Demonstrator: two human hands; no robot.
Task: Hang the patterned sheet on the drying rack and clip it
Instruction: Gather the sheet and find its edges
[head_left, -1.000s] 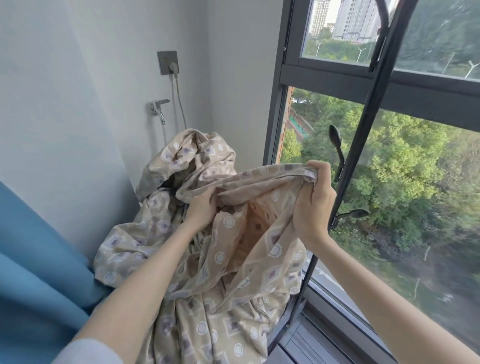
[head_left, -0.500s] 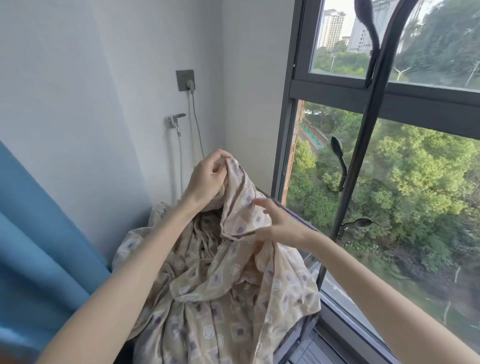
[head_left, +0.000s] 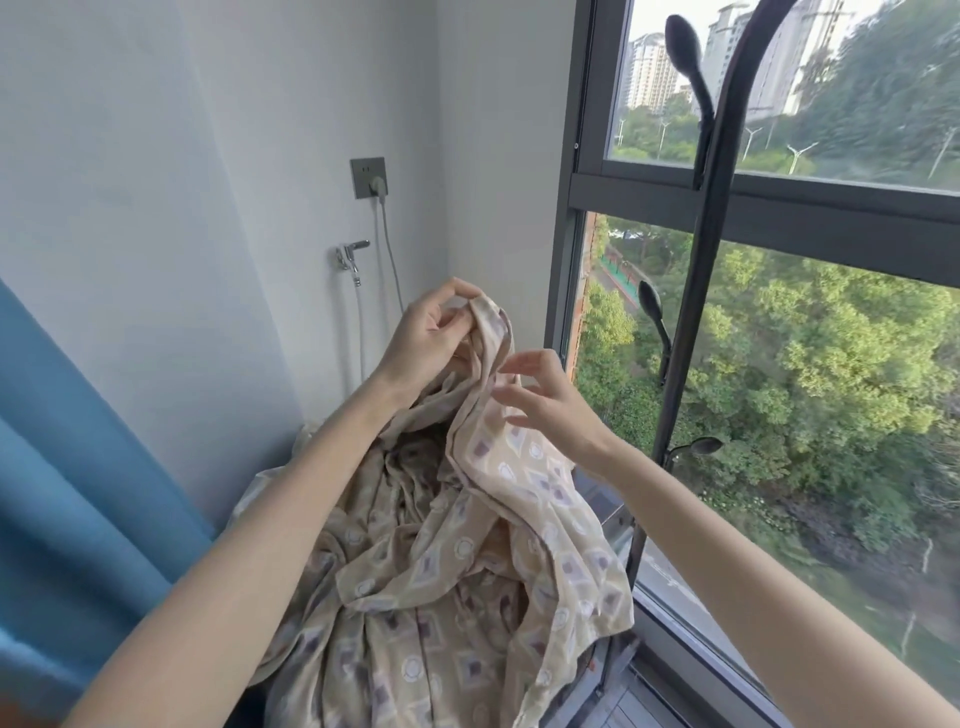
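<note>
The beige patterned sheet lies heaped below my hands, with one corner lifted up. My left hand pinches that raised corner at the top. My right hand hovers just right of the hanging hem with fingers spread, its fingertips at the fabric's edge but not gripping. The black drying rack pole with curved hook arms stands to the right, in front of the window. No clip is in view.
A blue curtain hangs at the left. On the white wall are a grey socket with a plugged cable and a tap. The dark-framed window fills the right side.
My right hand let go of the bunched sheet and opened beside the hem. My left hand rose with a corner of the sheet pinched in it.
</note>
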